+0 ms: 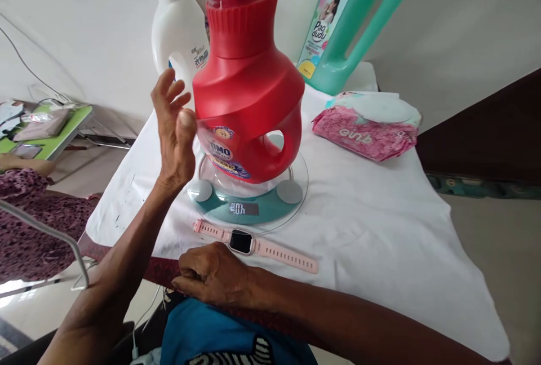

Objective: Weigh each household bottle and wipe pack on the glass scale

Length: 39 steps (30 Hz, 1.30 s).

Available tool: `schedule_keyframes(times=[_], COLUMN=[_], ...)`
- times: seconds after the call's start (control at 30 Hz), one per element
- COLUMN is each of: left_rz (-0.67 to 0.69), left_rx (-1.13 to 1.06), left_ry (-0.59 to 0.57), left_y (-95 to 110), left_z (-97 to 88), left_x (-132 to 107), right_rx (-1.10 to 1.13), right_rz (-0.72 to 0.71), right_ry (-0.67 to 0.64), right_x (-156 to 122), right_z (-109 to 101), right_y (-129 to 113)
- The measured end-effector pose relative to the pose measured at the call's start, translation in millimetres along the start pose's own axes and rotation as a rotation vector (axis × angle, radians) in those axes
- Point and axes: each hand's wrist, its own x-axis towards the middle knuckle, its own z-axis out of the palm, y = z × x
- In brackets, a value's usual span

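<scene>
A large red OMO detergent bottle (pixel 249 94) with a red collar and clear cap stands on a round glass scale (pixel 220 213), whose small display is lit. My left hand (pixel 175 134) is raised just left of the bottle, fingers apart and slightly bent, holding nothing; whether it touches the bottle I cannot tell. At the table's near edge rests my right hand (pixel 213 275), its fingers curled in with nothing visible in them. Between that hand and the scale lies a smartwatch (pixel 240 241) with a pink strap, stretched out flat.
Behind the red bottle is a white bottle (pixel 180 32). A green Pao dudu jug (pixel 333 72) stands at the back right, with a pink wipes pack (pixel 363 131) before it. A white cloth (pixel 380 230) covers the table. Another person's sleeve (pixel 25 196) shows at left by a green table (pixel 76 125).
</scene>
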Motion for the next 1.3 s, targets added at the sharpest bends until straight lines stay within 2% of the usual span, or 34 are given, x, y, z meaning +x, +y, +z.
schedule_keyframes(times=[0.13, 0.23, 0.37, 0.43, 0.77, 1.3], left_rz=[-0.127, -0.225, -0.370, -0.371, -0.363, -0.403], left_rx=[0.112, 0.193, 0.198, 0.197, 0.260, 0.303], left_ry=[0.121, 0.162, 0.268, 0.288, 0.137, 0.097], left_y=[-43.7, -76.4, -101.0, -104.1, -95.6, -98.1], left_z=[-23.8, -37.0, -48.1, -51.4, -47.0, -49.4], left_x=[-21.6, -43.3, -58.0, -57.7, -61.1, -62.5], right_rx=[-0.026, -0.052, -0.081, -0.083, -0.060, -0.073], right_rz=[0.012, 0.014, 0.014, 0.017, 0.000, 0.011], right_ry=[0.001, -0.004, -0.012, -0.012, -0.001, -0.019], right_x=[-0.5, -0.8, -0.5, -0.5, -2.1, -1.6], right_z=[-1.6, -2.3, -2.2, -1.3, 1.0, -0.2], right_y=[-4.0, -5.0, -3.7, -2.7, 1.6, -0.5])
